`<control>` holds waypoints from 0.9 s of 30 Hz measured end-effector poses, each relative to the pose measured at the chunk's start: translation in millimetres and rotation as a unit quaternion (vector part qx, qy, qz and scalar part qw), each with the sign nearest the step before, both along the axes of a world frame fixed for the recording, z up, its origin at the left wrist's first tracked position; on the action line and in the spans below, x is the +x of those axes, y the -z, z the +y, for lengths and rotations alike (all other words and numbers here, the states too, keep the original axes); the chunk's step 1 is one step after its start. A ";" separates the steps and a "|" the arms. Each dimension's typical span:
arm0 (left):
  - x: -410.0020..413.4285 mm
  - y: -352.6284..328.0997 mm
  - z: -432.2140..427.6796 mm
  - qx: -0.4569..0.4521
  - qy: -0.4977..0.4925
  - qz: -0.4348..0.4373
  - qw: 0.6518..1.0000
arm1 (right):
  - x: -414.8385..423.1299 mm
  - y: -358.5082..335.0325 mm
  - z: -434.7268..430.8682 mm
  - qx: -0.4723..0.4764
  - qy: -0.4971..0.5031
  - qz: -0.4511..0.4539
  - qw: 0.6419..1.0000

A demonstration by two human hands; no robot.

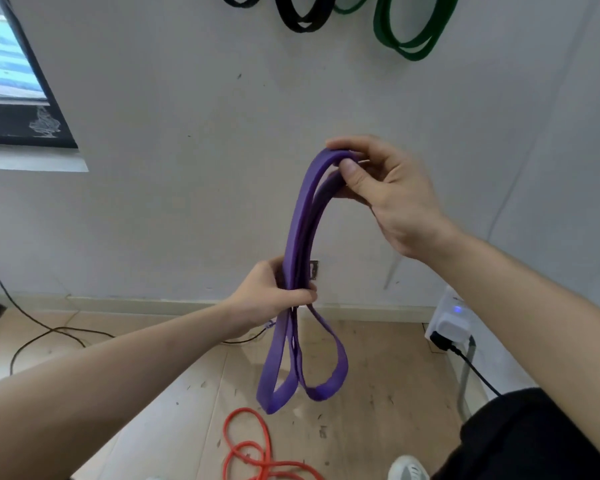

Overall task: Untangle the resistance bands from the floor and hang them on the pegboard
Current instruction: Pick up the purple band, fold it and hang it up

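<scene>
A folded purple resistance band [300, 244] hangs in front of the white wall. My right hand [385, 195] pinches its top bend between thumb and fingers. Lower down, my left hand [274, 294] grips the gathered strands, and two purple loops dangle below that fist. A thin orange band [257, 448] lies coiled on the wooden floor under them. At the top edge, black bands [303, 15] and green bands [409, 32] hang on the wall; their pegs are out of view.
A white power strip [449, 322] with a black plug and blue light sits by the wall at right. A dark cable [42, 329] trails across the floor at left. A dark-framed picture [18, 84] hangs upper left. My shoe [407, 467] shows at the bottom.
</scene>
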State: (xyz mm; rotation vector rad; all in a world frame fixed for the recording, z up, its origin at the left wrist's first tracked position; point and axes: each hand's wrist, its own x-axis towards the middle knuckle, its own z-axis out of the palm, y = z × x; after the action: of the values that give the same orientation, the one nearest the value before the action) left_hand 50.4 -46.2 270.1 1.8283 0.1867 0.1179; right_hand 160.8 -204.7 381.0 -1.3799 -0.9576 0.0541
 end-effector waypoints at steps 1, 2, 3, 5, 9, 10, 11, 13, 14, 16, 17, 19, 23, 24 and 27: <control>1.1 0.7 0.0 -0.001 0.001 -0.005 1.000 | 6.0 -0.6 -3.5 0.014 0.013 0.021 1.000; 2.1 0.8 -0.1 -0.003 -0.001 -0.011 1.000 | 12.7 -0.1 -7.4 0.023 0.027 0.037 0.999; 2.9 0.9 0.1 -0.006 -0.008 -0.015 1.000 | 20.1 1.2 -11.8 0.025 0.040 0.050 0.998; 4.0 -0.6 1.9 -0.003 -0.029 -0.020 0.999 | 37.2 7.4 -22.2 0.008 0.071 0.075 0.995; 3.9 -6.2 8.7 0.019 -0.057 -0.030 0.998 | 67.1 29.4 -49.3 -0.086 0.064 0.146 0.983; 3.2 -7.7 10.5 0.024 -0.055 -0.031 0.998 | 72.2 36.2 -55.6 -0.121 0.049 0.162 0.978; 2.2 -9.2 12.5 0.030 -0.053 -0.032 0.998 | 76.2 42.9 -60.9 -0.167 0.036 0.170 0.971; 0.2 -13.2 14.9 0.042 -0.046 -0.038 0.997 | 79.4 52.4 -68.7 -0.297 0.022 0.141 0.944; -0.4 -15.1 15.3 0.053 -0.042 -0.044 0.997 | 78.4 54.5 -70.5 -0.370 0.016 0.106 0.923; 0.6 -19.0 14.7 0.079 -0.036 -0.053 0.995 | 71.1 55.0 -67.9 -0.481 -0.004 0.039 0.876; 1.1 -20.9 14.2 0.091 -0.032 -0.052 0.994 | 65.2 54.5 -63.6 -0.503 -0.015 0.017 0.864; 0.9 -24.2 12.9 0.111 -0.017 -0.044 0.993 | 50.2 53.4 -49.3 -0.499 -0.043 -0.013 0.865; -2.4 -32.2 15.9 0.125 0.000 -0.036 0.992 | 14.8 56.7 -13.3 -0.442 -0.089 -0.056 0.891; -3.6 -34.4 17.9 0.122 -0.003 -0.036 0.992 | 8.0 58.3 -6.1 -0.427 -0.090 -0.064 0.898; -7.8 -37.9 23.8 0.108 0.002 -0.034 0.994 | -2.9 57.4 7.5 -0.400 -0.058 -0.131 0.905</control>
State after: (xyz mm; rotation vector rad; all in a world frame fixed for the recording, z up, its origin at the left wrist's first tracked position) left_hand 42.6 -22.4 308.0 2.0365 0.1265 0.2028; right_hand 157.9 -197.2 323.6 -2.1185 -1.3196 0.3988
